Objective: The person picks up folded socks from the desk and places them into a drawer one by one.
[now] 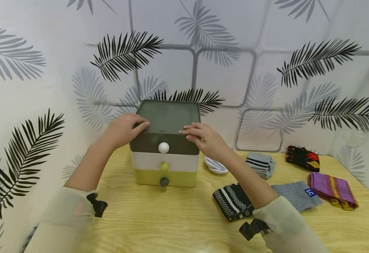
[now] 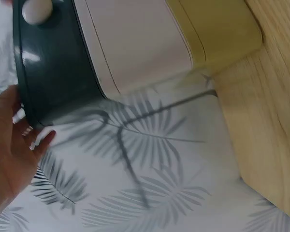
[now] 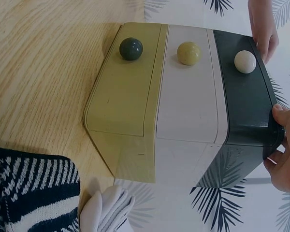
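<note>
A small drawer box (image 1: 164,161) has three stacked tiers, dark green, white and yellow-green, each with a round knob. My left hand (image 1: 124,130) grips its upper left edge, thumb lying over the top and fingers down the side. At the upper right front corner my right hand (image 1: 204,138) holds the rim, fingertips on the top and thumb lower. The right wrist view shows the right hand (image 3: 286,145) at the corner of the dark tier (image 3: 246,96). All three drawer fronts look flush.
Right of the box lie folded socks: a white one (image 1: 215,166), a grey striped one (image 1: 261,164), a black-and-white one (image 1: 230,202), a grey one (image 1: 293,196), a purple one (image 1: 333,188) and an argyle one (image 1: 302,158). A leaf-patterned curtain (image 1: 219,80) hangs behind the wooden table (image 1: 159,221).
</note>
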Tool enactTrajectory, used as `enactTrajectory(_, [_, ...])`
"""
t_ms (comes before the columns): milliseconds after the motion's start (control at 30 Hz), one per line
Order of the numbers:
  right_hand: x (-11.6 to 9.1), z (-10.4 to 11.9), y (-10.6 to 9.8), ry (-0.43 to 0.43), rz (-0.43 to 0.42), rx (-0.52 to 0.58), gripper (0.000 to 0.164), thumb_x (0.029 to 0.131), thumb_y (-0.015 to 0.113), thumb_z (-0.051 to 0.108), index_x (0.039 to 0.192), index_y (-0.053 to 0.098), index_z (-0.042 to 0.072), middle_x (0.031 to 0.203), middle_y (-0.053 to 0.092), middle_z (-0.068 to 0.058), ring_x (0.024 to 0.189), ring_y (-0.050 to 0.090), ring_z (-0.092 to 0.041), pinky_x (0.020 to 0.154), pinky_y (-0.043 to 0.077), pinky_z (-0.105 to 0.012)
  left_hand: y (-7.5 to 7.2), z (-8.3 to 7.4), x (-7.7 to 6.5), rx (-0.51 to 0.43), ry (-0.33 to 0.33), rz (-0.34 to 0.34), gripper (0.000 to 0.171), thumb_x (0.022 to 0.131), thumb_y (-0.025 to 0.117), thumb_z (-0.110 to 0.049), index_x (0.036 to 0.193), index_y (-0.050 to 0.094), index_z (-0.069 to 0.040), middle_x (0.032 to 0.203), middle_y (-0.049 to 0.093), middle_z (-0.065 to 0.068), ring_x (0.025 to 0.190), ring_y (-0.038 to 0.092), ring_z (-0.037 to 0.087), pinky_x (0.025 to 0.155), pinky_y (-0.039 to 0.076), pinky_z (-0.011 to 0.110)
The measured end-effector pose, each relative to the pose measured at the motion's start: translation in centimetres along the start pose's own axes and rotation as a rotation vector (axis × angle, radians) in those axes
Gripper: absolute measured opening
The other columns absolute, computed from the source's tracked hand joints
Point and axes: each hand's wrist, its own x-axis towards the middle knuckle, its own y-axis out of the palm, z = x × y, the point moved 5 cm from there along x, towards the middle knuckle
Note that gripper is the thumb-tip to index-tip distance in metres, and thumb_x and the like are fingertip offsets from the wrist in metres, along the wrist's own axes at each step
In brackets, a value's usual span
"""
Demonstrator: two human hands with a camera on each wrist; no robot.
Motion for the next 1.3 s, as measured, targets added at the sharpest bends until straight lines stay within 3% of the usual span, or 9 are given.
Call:
enactTrajectory(100, [0.0, 0.0, 0.1, 0.001, -0.006, -0.002, 0.027, 0.094, 0.053, 0.016, 0.119, 0.065, 0.012, 0.126, 0.054, -0.006, 0.124, 0.038, -0.025, 0.103, 0.028, -0.041, -0.3, 1.2, 0.9, -0.083, 0.042, 0.024, 0.028, 0.096, 0.049, -0.014, 0.115, 0.063, 0.002, 0.114, 0.06, 0.017, 0.109, 0.05, 0.034, 0.092, 0.037, 0.046])
enactTrajectory(267, [0.1, 0.2, 0.2, 0.001, -0.003, -0.001, 0.027, 0.095, 0.053, 0.016, 0.118, 0.065, 0.012, 0.126, 0.053, -0.006, 0.125, 0.038, -0.025, 0.103, 0.028, -0.041, 0.2, 2.8, 1.9, -0.165, -0.031, 0.157, 0.04, 0.098, 0.043, -0.012, 0.133, 0.043, 0.009, 0.138, 0.036, 0.024, 0.129, 0.027, 0.038, 0.103, 0.023, 0.048])
enactTrajectory(367, [0.1, 0.3, 0.1, -0.003, -0.005, -0.004, 0.027, 0.095, 0.053, 0.016, 0.118, 0.065, 0.012, 0.126, 0.054, -0.006, 0.125, 0.038, -0.025, 0.103, 0.028, -0.04, 0.0, 2.6, 2.2, -0.147, -0.056, 0.238, 0.047, 0.1, 0.038, -0.016, 0.138, 0.031, 0.01, 0.143, 0.025, 0.027, 0.132, 0.018, 0.04, 0.106, 0.017, 0.049])
enactTrajectory(700, [0.0, 0.6, 0.0, -0.012, -0.042, -0.011, 0.026, 0.094, 0.054, 0.015, 0.117, 0.066, 0.012, 0.125, 0.054, -0.006, 0.123, 0.039, -0.026, 0.103, 0.028, -0.04, 0.8, 2.7, 2.9, -0.108, -0.12, 0.336, 0.053, 0.102, 0.031, -0.025, 0.143, 0.02, 0.008, 0.148, 0.008, 0.026, 0.135, -0.004, 0.038, 0.108, 0.002, 0.048])
enactTrajectory(833, [-0.2, 1.5, 0.3, -0.084, -0.15, -0.07, 0.024, 0.092, 0.057, 0.012, 0.114, 0.067, 0.01, 0.12, 0.057, -0.009, 0.122, 0.042, -0.029, 0.104, 0.026, -0.039, 0.9, 3.1, 2.8, -0.101, -0.143, 0.329, 0.055, 0.102, 0.03, -0.027, 0.144, 0.019, 0.006, 0.149, 0.007, 0.023, 0.136, -0.005, 0.036, 0.108, 0.001, 0.048])
enactTrajectory(967, [-1.0, 3.6, 0.3, -0.24, -0.394, -0.1, 0.018, 0.088, 0.06, 0.004, 0.103, 0.069, 0.006, 0.109, 0.062, -0.01, 0.111, 0.05, -0.029, 0.1, 0.032, -0.04, 1.1, 3.1, 2.6, -0.09, -0.156, 0.313, 0.055, 0.102, 0.031, -0.028, 0.144, 0.02, 0.006, 0.149, 0.009, 0.023, 0.136, -0.003, 0.035, 0.108, 0.002, 0.047])
enactTrajectory(1067, [-2.0, 5.0, 0.5, -0.281, -0.532, 0.017, 0.016, 0.086, 0.057, 0.0, 0.094, 0.07, 0.005, 0.095, 0.064, -0.006, 0.091, 0.055, -0.022, 0.082, 0.042, -0.035, 1.4, 3.1, 2.6, -0.094, -0.15, 0.301, 0.054, 0.102, 0.031, -0.027, 0.144, 0.021, 0.006, 0.149, 0.01, 0.023, 0.136, -0.002, 0.035, 0.108, 0.003, 0.047])
enactTrajectory(1133, [-2.4, 5.6, 1.0, -0.23, -0.512, 0.165, 0.014, 0.088, 0.056, 0.002, 0.09, 0.069, 0.005, 0.085, 0.063, -0.003, 0.073, 0.053, -0.018, 0.065, 0.044, -0.03, 1.5, 3.1, 2.6, -0.106, -0.159, 0.285, 0.056, 0.101, 0.032, -0.028, 0.144, 0.019, 0.005, 0.15, 0.008, 0.022, 0.136, -0.001, 0.034, 0.108, 0.004, 0.047])
enactTrajectory(1300, [-2.0, 5.2, 4.8, 0.204, -0.1, 0.689, 0.022, 0.094, 0.053, 0.017, 0.097, 0.066, 0.0, 0.078, 0.064, -0.006, 0.06, 0.058, -0.022, 0.053, 0.045, -0.026, 1.7, 3.4, 2.7, -0.096, -0.228, 0.244, 0.064, 0.1, 0.033, -0.034, 0.145, 0.011, 0.005, 0.151, 0.001, 0.02, 0.137, -0.001, 0.033, 0.108, 0.006, 0.048])
